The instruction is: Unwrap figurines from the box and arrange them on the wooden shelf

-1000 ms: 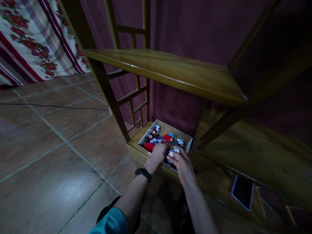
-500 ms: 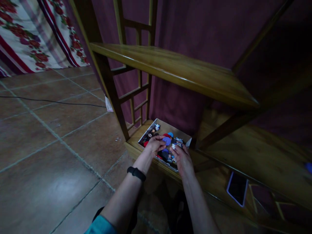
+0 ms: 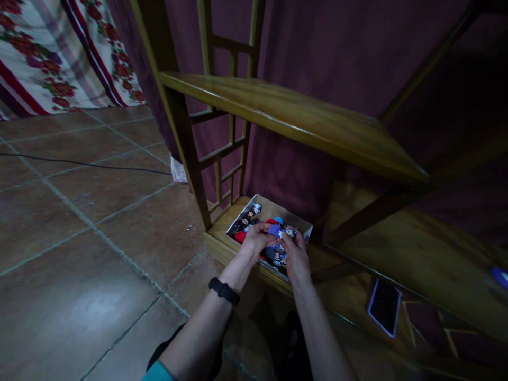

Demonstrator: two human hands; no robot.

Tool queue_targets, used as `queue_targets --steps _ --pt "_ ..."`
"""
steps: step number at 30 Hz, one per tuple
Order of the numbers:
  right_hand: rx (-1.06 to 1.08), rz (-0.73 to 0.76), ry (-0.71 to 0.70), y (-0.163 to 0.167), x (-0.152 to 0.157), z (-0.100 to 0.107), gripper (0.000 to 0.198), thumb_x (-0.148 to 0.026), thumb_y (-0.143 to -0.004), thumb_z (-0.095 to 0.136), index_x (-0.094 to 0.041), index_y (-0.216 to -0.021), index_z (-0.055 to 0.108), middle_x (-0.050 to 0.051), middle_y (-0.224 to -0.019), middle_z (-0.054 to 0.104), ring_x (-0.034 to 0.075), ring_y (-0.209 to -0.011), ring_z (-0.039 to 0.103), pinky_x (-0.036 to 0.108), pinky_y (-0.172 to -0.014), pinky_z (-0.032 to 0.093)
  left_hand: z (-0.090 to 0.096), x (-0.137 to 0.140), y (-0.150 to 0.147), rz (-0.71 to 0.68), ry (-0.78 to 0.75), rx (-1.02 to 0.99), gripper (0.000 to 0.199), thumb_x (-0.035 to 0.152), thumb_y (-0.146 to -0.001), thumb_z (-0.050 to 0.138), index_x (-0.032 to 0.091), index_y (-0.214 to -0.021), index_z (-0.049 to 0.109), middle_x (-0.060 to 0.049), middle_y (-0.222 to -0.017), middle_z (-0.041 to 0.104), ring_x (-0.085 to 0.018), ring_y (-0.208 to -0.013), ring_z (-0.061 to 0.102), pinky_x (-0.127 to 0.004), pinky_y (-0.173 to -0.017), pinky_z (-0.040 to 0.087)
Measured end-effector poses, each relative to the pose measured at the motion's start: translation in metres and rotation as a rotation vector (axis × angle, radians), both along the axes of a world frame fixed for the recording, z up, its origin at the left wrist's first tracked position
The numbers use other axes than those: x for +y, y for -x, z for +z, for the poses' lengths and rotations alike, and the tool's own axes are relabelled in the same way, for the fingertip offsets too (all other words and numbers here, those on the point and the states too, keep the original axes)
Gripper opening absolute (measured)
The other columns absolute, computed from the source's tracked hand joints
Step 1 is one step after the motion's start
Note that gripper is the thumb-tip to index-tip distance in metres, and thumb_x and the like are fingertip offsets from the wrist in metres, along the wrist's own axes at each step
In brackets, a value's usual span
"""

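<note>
A shallow cardboard box on the low shelf holds several small figurines and coloured round discs, red ones among them. My left hand, with a black band on its wrist, pinches a purple disc over the box. Beside it my right hand grips a small figurine with a dark head and a white and blue body. Figurine and disc meet between my fingertips; whether they are joined I cannot tell.
A wooden shelf board juts out above the box, and a lattice side panel rises to its left. On the lower right lies a phone with a purple edge. A black cable crosses the tiled floor.
My hands have come closer together. The purple disc, earlier apart from the right hand, now meets the figurine, which has turned into clearer view. The camera has shifted slightly.
</note>
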State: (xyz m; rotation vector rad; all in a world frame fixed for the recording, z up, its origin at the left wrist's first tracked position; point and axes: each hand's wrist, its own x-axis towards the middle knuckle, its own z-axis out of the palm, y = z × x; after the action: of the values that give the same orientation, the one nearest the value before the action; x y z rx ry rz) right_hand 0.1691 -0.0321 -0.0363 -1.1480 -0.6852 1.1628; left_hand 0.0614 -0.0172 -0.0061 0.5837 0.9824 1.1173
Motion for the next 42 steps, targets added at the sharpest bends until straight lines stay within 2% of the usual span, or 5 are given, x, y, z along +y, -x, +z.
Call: queue_targets --steps 10,20,26,36,42 --pt "-0.353 -0.024 -0.075 -0.005 0.0 0.007 0.044 -0.04 -0.07 0.058 -0.021 -0.11 0.053 0.005 -0.1 0.062 0.019 -0.087 0.059 0.03 -0.073 0.048 0.0 0.003 -0.005 -0.01 -0.015 0.03 0.022 -0.004 -0.057 0.062 0.011 -0.073 0.057 0.0 -0.063 0.059 -0.011 -0.055 0.058 -0.023 -0.057 0.049" --pt "-0.365 0.026 -0.08 -0.012 0.004 0.006 0.043 -0.037 -0.071 0.059 -0.02 -0.11 0.053 0.006 -0.103 0.062 0.019 -0.09 0.058 0.03 -0.075 0.047 0.002 0.003 0.001 -0.054 0.05 -0.011 0.023 0.0 -0.056 0.069 0.009 -0.076 0.062 -0.004 -0.069 0.064 -0.013 -0.06 0.061 -0.027 -0.064 0.051" --pt "-0.356 0.002 -0.078 -0.014 0.004 0.003 0.043 -0.037 -0.07 0.06 -0.019 -0.109 0.054 0.007 -0.104 0.062 0.019 -0.092 0.058 0.032 -0.08 0.046 -0.001 0.006 -0.003 -0.039 0.035 0.032 0.021 0.0 -0.054 0.069 0.008 -0.073 0.063 -0.003 -0.064 0.064 -0.013 -0.055 0.059 -0.028 -0.061 0.05" --pt "-0.461 0.049 -0.104 -0.01 0.001 0.013 0.043 -0.037 -0.072 0.056 -0.02 -0.112 0.053 0.007 -0.105 0.061 0.019 -0.091 0.058 0.033 -0.081 0.045 -0.01 0.007 -0.003 -0.015 -0.043 0.034 0.02 0.002 -0.053 0.069 0.01 -0.071 0.066 -0.004 -0.063 0.065 -0.013 -0.054 0.058 -0.025 -0.057 0.047" --pt "-0.545 0.058 -0.124 -0.01 0.0 0.011 0.041 -0.036 -0.073 0.054 -0.022 -0.111 0.053 0.005 -0.106 0.062 0.019 -0.094 0.058 0.032 -0.08 0.046 -0.002 0.003 0.002 -0.027 0.051 -0.027 0.021 0.006 -0.051 0.072 0.009 -0.071 0.066 -0.005 -0.066 0.065 -0.013 -0.057 0.061 -0.028 -0.063 0.05"
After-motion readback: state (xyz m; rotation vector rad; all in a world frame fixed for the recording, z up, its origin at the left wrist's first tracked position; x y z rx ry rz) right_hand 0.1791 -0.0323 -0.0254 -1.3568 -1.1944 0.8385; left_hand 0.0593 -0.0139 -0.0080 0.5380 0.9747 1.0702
